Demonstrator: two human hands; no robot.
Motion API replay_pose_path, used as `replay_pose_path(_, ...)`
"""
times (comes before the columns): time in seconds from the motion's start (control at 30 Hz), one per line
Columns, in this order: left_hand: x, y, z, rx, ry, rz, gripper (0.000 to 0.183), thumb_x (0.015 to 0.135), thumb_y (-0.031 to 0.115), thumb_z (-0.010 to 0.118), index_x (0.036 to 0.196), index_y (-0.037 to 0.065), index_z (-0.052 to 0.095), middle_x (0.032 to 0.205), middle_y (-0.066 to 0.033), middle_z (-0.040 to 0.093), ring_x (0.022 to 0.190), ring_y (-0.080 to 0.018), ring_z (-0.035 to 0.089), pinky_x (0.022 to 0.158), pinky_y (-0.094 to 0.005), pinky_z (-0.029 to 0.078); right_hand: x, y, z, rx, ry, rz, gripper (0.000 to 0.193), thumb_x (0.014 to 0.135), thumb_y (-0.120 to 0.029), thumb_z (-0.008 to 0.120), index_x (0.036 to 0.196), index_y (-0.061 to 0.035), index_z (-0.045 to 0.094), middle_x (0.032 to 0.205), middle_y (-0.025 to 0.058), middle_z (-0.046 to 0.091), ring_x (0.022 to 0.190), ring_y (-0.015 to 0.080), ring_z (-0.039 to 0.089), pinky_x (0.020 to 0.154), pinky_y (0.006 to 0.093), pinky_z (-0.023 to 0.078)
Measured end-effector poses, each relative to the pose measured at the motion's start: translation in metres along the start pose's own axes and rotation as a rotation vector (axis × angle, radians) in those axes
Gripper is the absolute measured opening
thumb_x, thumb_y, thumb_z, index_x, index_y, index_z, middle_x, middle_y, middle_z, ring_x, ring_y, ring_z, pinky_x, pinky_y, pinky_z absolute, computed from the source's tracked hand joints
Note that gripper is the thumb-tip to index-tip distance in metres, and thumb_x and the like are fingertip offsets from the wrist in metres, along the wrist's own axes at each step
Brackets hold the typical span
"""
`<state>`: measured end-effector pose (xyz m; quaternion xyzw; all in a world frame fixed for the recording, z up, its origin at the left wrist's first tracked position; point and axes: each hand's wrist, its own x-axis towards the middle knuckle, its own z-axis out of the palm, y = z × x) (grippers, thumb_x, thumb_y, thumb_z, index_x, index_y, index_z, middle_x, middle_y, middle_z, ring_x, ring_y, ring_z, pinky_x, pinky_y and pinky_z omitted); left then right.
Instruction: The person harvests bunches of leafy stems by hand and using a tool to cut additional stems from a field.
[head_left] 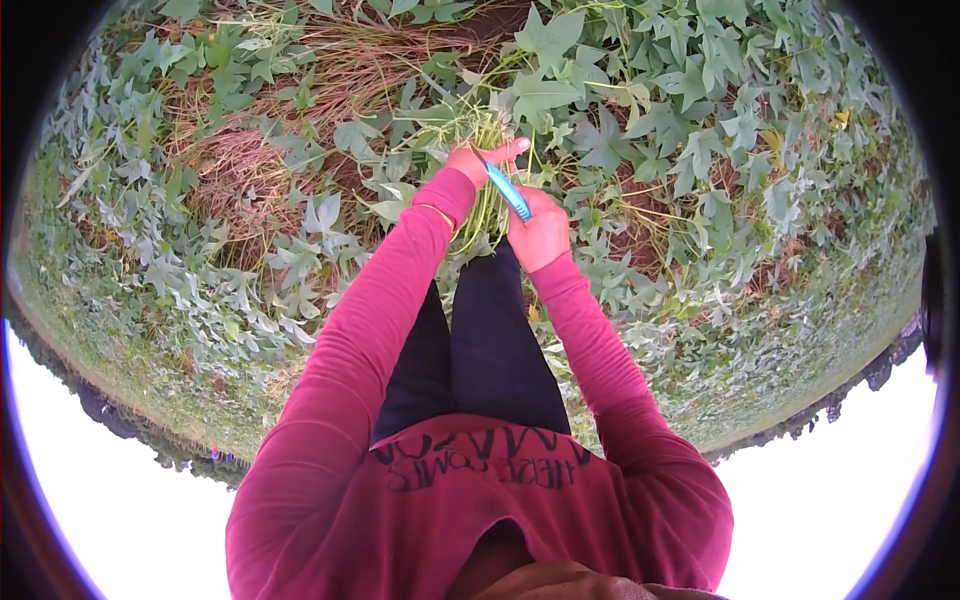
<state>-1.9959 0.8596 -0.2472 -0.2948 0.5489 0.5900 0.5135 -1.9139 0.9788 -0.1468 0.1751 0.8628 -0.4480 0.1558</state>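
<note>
A bundle of cut-looking green vine stems (484, 222) with leaves hangs in front of my legs. My left hand (470, 164) is closed around its upper part, the thumb stretched to the right. Beside it, my right hand (541, 229) grips the lower end of a blue-handled knife (508, 192). The knife slants up to the left, and its short dark blade lies against the stems close to my left fingers. Some fingers of my right hand are hidden behind the handle and stems.
Lobed green leaves (690, 150) of a dense vine crop spread all around. Dry reddish grass (245, 165) lies at the left and far side, with brown soil (640, 215) showing between the vines. My dark-trousered legs (495, 340) stand just below the bundle.
</note>
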Motion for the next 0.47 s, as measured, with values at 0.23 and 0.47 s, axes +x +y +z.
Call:
replay_pose_path(0.23,0.006,0.009,-0.057,-0.077,0.036,-0.206,0.037,0.079,0.016,0.081,0.109,0.0,0.067,0.093,-0.0089,0.07,0.095,-0.0191,0.065,0.088,-0.0364,0.05,0.044,0.041,-0.032,0.529,-0.039,0.501,0.023,0.088,-0.024,0.07,0.098,-0.0029,0.07,0.096,0.0201,0.07,0.083,0.0387,0.067,0.076,0.0439,0.053)
replay_pose_path(0.47,0.011,-0.001,-0.071,-0.101,-0.041,-0.21,0.034,0.08,0.012,0.078,0.111,0.003,0.067,0.088,-0.0059,0.069,0.083,-0.0155,0.066,0.075,-0.0332,0.055,0.165,0.118,0.031,-0.602,-0.374,0.531,0.061,0.086,-0.061,0.057,0.111,-0.0067,0.069,0.111,0.0226,0.068,0.106,0.0374,0.064,0.093,0.0453,0.05)
